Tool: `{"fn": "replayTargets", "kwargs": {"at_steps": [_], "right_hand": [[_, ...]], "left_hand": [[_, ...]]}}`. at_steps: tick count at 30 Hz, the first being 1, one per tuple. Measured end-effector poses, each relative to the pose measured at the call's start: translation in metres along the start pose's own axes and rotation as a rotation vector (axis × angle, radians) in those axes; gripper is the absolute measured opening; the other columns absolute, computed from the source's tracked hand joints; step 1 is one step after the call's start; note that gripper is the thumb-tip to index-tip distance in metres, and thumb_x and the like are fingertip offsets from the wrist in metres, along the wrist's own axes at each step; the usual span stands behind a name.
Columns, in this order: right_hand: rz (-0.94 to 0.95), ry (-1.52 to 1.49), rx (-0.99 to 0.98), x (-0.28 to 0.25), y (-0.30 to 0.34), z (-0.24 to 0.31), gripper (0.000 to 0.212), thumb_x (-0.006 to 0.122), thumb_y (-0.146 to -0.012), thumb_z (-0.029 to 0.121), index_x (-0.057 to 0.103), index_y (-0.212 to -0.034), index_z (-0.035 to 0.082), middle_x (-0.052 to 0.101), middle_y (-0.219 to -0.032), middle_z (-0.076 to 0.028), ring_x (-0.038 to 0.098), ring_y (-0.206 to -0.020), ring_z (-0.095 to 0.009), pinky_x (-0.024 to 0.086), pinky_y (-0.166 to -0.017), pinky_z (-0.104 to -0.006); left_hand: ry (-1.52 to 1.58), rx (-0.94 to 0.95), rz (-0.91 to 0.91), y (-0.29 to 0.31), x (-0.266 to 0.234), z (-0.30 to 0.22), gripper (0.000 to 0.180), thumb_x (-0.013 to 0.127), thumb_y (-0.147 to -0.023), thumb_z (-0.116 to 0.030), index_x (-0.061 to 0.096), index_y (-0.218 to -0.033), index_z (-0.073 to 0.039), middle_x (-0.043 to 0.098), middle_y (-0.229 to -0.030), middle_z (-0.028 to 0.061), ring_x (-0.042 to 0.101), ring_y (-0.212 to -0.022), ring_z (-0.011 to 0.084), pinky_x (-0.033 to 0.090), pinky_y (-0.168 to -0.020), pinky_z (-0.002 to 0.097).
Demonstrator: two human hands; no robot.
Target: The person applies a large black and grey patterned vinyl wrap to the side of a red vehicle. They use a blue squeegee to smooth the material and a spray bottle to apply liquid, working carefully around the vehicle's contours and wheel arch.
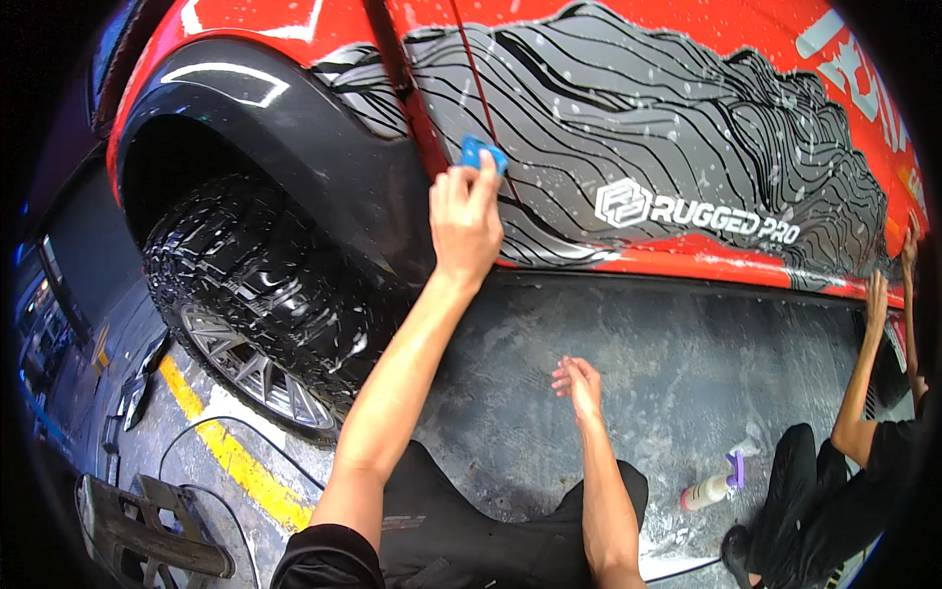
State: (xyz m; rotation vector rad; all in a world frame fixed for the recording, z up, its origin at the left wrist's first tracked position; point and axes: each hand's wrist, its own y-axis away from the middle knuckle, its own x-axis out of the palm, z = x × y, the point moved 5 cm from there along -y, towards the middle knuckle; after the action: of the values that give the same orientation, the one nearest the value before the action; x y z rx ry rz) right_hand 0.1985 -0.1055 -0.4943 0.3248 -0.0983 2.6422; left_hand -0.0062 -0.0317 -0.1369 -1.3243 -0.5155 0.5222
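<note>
My left hand (465, 221) is closed on a small blue squeegee (479, 154) and presses it to the car's side, beside a dark red vertical gap. Under and around it lies a grey vinyl graphic (628, 108) with black wavy lines and a white logo with lettering, dotted with water drops. The graphic runs along the red body panel (677, 253). Down in front of the car, above my right knee, my right hand (581, 385) hangs in the air with loosely bent fingers and nothing in it.
A chunky wet tire (265, 285) under a dark fender flare (294, 128) stands at the left. On the floor are a spray bottle (708, 489) with a purple trigger, a black cable (250, 424) and a stool (152, 530). A crouching co-worker (854, 481) touches the panel at right.
</note>
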Motion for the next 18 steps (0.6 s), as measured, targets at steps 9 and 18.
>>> {"fn": "replayTargets", "kwargs": {"at_steps": [9,18], "right_hand": [[-0.004,0.029,0.033,0.001,-0.001,-0.004,0.032,0.068,-0.11,0.037,0.072,-0.108,0.006,0.077,-0.093,-0.007,0.073,-0.076,-0.016,0.055,-0.065,-0.0313],[0.015,0.034,0.056,0.004,-0.003,-0.017,0.031,0.069,-0.11,0.037,0.072,-0.109,0.006,0.078,-0.094,-0.007,0.073,-0.075,-0.016,0.055,-0.065,-0.0314]], "left_hand": [[0.163,-0.257,-0.216,-0.044,-0.007,0.029,0.029,0.068,-0.109,-0.008,0.075,-0.135,0.003,0.061,-0.099,0.0162,0.061,-0.082,0.0301,0.053,-0.077,0.042],[0.231,-0.337,-0.147,-0.063,-0.018,0.046,0.028,0.064,-0.111,-0.01,0.075,-0.133,0.004,0.062,-0.098,0.0147,0.064,-0.084,0.0265,0.054,-0.078,0.0393]]}}
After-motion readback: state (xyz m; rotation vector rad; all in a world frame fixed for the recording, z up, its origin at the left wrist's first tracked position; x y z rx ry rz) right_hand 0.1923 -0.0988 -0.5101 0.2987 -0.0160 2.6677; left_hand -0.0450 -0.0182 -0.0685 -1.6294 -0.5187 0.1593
